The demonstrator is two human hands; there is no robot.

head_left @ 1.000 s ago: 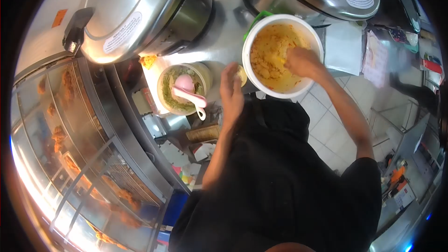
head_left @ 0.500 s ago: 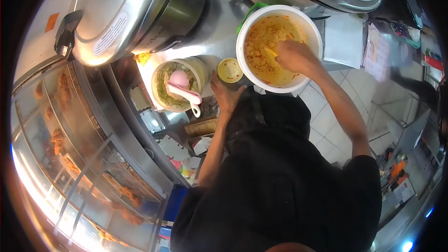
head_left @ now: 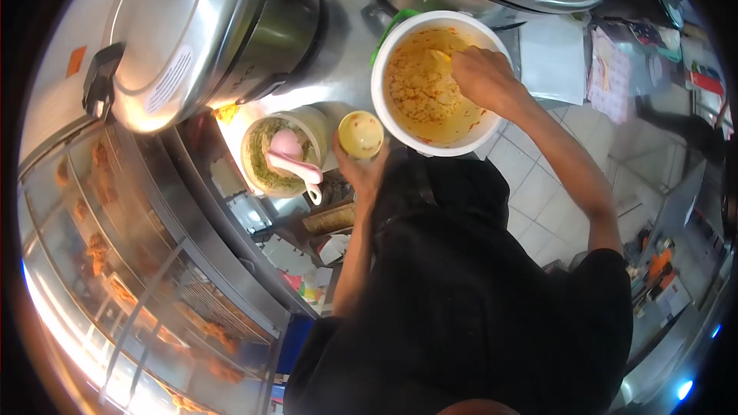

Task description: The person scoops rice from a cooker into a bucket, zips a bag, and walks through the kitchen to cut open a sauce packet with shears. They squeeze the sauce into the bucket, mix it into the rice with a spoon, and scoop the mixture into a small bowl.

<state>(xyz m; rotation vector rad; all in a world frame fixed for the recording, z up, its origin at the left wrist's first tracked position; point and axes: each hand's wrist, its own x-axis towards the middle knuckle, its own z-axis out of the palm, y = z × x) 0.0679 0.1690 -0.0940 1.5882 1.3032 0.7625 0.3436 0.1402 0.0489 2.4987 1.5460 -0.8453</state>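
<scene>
In the head view, my left hand (head_left: 361, 175) is wrapped round a small yellow cup (head_left: 361, 135), tilted so that its inside shows. That cup is just left of a large white tub (head_left: 379, 104). Inside the tub lies a crumbly yellow-orange food with reddish bits (head_left: 423, 96). Over the tub's right side my right hand (head_left: 486, 78) is closed on a yellow spoon (head_left: 440, 57), most of which my fingers hide. Left of the cup stands a round container (head_left: 323, 123) of green, chopped-looking food, with a pink ladle (head_left: 296, 165) resting in it.
Two large steel cookers (head_left: 173, 38) stand at the back left and back right. White paper sheets (head_left: 552, 61) lie right of the tub. A glass display case (head_left: 115, 261) with fried food fills the left. Tiled floor (head_left: 530, 161) shows at right.
My left hand has lifted the cup slightly and tilted it. In the tub, my right hand and the spoon have moved up toward the far side; the food now sits more heaped.
</scene>
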